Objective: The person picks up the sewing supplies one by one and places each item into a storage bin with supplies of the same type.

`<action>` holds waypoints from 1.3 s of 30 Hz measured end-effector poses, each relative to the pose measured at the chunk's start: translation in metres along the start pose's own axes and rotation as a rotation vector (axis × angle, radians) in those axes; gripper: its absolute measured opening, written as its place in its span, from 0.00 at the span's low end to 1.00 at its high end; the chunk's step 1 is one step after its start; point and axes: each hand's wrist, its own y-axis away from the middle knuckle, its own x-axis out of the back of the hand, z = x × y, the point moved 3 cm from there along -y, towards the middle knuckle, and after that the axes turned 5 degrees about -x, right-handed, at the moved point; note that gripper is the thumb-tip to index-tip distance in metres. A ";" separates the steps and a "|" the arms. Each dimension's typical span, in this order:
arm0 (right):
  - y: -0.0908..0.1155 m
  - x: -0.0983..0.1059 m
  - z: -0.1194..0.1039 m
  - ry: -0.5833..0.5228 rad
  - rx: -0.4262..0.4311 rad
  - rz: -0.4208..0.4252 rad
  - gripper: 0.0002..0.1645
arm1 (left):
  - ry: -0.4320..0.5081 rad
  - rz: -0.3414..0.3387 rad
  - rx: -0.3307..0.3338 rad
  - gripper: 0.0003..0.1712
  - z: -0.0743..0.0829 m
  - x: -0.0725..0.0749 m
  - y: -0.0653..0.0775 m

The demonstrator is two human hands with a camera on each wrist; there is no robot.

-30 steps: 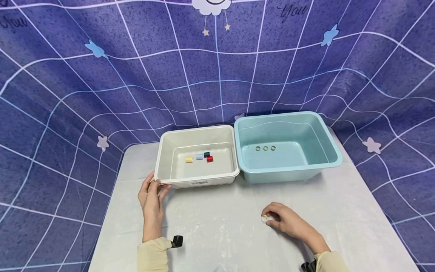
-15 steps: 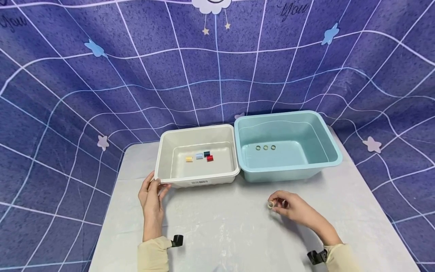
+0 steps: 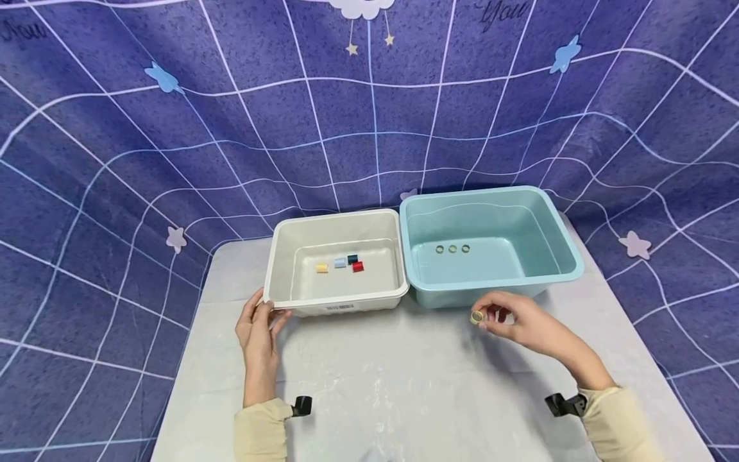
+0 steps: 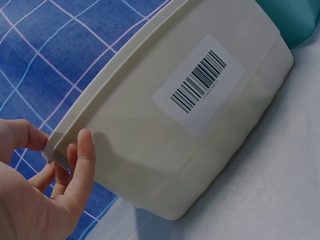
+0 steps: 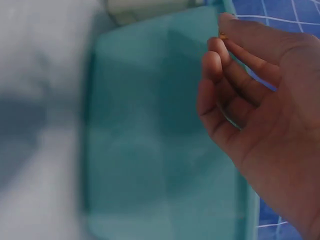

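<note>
My left hand point(image 3: 258, 340) grips the near left corner of the cream plastic bin point(image 3: 340, 301); the left wrist view shows the thumb at the rim point(image 4: 50, 147) and the fingers below it. Thumb and fingertips of my right hand point(image 3: 522, 321) pinch a small yellowish ring point(image 3: 476, 317), in front of the near wall of the light blue bin point(image 3: 491, 283). In the right wrist view the hand covers most of the ring point(image 5: 223, 35). Three similar rings point(image 3: 453, 249) lie in a row on the blue bin's floor.
Inside the cream bin lie several small spool-like cylinders: yellow point(image 3: 322, 268), light blue point(image 3: 340, 263), dark blue point(image 3: 353, 259) and red point(image 3: 358, 266). A barcode label point(image 4: 199, 82) is on its near wall. Purple-blue cloth point(image 3: 369, 128) hangs behind the grey-white table point(image 3: 369, 378).
The right hand has lifted the ring and carried it away from me and to the right, up to the blue bin's near side. The left hand keeps its hold on the cream bin.
</note>
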 end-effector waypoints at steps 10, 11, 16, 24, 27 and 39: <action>-0.018 0.040 -0.018 0.038 -0.003 0.010 0.14 | 0.005 -0.010 0.007 0.25 0.003 -0.002 0.000; -0.021 0.043 -0.019 0.043 -0.004 0.015 0.14 | 0.005 -0.009 0.009 0.25 0.003 -0.002 0.000; -0.040 0.051 -0.018 0.059 -0.004 0.001 0.12 | 0.007 0.000 0.014 0.25 0.004 -0.001 -0.001; -0.081 0.061 -0.019 0.065 -0.045 -0.073 0.10 | 0.018 -0.010 0.036 0.26 0.006 0.000 -0.001; -0.093 0.069 -0.019 0.076 -0.055 -0.074 0.10 | 0.025 -0.028 0.035 0.26 0.007 -0.001 0.000; -0.126 0.096 0.007 0.078 -0.202 -0.113 0.13 | 0.044 -0.029 0.043 0.28 0.010 0.000 0.002</action>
